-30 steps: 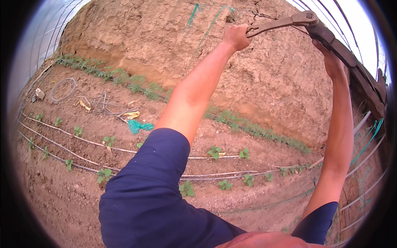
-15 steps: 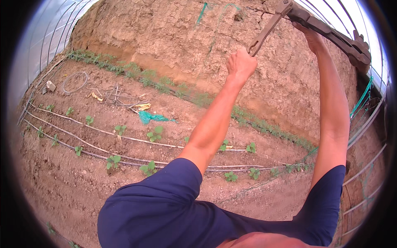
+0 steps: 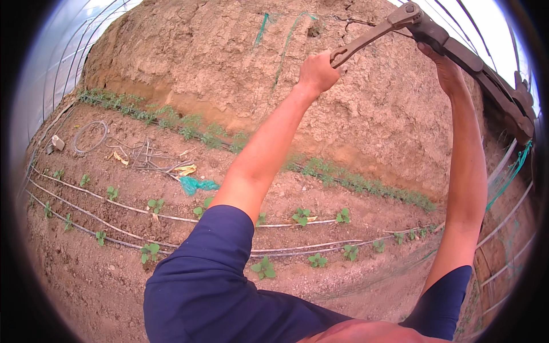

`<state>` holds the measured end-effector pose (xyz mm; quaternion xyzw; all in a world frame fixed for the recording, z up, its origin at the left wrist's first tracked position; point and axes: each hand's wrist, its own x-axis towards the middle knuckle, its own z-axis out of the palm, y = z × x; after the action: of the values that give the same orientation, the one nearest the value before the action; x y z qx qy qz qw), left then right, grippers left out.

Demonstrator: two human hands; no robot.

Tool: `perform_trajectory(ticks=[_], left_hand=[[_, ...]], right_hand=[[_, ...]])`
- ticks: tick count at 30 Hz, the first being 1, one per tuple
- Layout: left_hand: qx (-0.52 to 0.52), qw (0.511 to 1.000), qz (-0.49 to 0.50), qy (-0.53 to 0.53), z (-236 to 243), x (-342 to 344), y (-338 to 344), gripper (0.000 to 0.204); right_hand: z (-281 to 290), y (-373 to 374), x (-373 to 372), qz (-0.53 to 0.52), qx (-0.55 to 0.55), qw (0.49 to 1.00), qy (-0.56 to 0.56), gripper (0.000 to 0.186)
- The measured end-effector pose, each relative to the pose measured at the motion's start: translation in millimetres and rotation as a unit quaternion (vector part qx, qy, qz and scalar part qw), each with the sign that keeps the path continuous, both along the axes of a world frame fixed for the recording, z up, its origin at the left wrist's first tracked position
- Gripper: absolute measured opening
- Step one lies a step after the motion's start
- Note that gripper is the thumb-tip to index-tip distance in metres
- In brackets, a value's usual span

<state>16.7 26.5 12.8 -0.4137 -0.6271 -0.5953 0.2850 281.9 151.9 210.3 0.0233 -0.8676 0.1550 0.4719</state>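
High at the upper right is a rusty metal wire tightener, a long slotted body with a pivoting lever. My left hand is closed in a fist round the lower end of that lever, arm stretched forward. Raised beneath the body near the pivot, my right hand grips it from below; part of its fingers is hidden behind the metal. A dark twisted wire runs left from near the pivot across the earth wall.
A rough earth wall rises ahead, with a row of feathery green plants at its foot. Seedlings grow along pale drip lines. Coiled wire and teal netting lie left. Curved greenhouse ribs stand right.
The lever's handle end and my left hand have shifted left and slightly up. The tightener's body sits lower and further right in view, while the background has moved a little left.
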Motion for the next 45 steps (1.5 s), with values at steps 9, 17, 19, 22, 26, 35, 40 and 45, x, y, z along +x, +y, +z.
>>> perform_trajectory(ticks=[9, 17, 19, 22, 26, 35, 40, 45], left_hand=[[0.048, 0.989, 0.013, 0.137, 73.8, -75.1, 35.6, 0.027], [-0.001, 0.995, -0.043, -0.087, -23.7, 36.2, 3.9, 0.031], [0.017, 0.995, -0.025, -0.095, -26.7, 43.4, -11.6, 0.034], [-0.028, 0.991, -0.022, -0.131, -28.8, 60.6, -39.4, 0.032], [-0.042, 0.976, -0.028, -0.213, -34.7, 105.8, -75.8, 0.029], [-0.061, 0.976, -0.067, -0.197, -23.5, 119.7, -63.9, 0.034], [0.010, 0.996, -0.029, -0.085, -7.6, 43.7, -6.9, 0.035], [0.016, 0.996, 0.011, 0.087, 46.1, -58.8, 26.7, 0.031]], right_hand=[[3.3, -13.1, 6.7, -0.002, 0.017, 1.000, 0.016, 0.066], [-7.5, -28.0, 5.9, 0.047, 0.031, 0.998, -0.028, 0.080], [-14.1, -27.8, 7.0, 0.005, 0.011, 1.000, -0.028, 0.079], [-18.1, -26.3, 4.0, 0.031, 0.003, 0.998, -0.056, 0.078], [-7.6, -25.7, -16.3, 0.065, -0.001, 0.997, -0.032, 0.067], [4.2, 10.4, -9.2, 0.049, 0.017, 0.999, 0.000, 0.071], [9.5, 5.7, -3.9, 0.021, -0.003, 1.000, 0.016, 0.075], [10.5, 0.3, -0.3, -0.060, -0.006, 0.998, -0.004, 0.075]])
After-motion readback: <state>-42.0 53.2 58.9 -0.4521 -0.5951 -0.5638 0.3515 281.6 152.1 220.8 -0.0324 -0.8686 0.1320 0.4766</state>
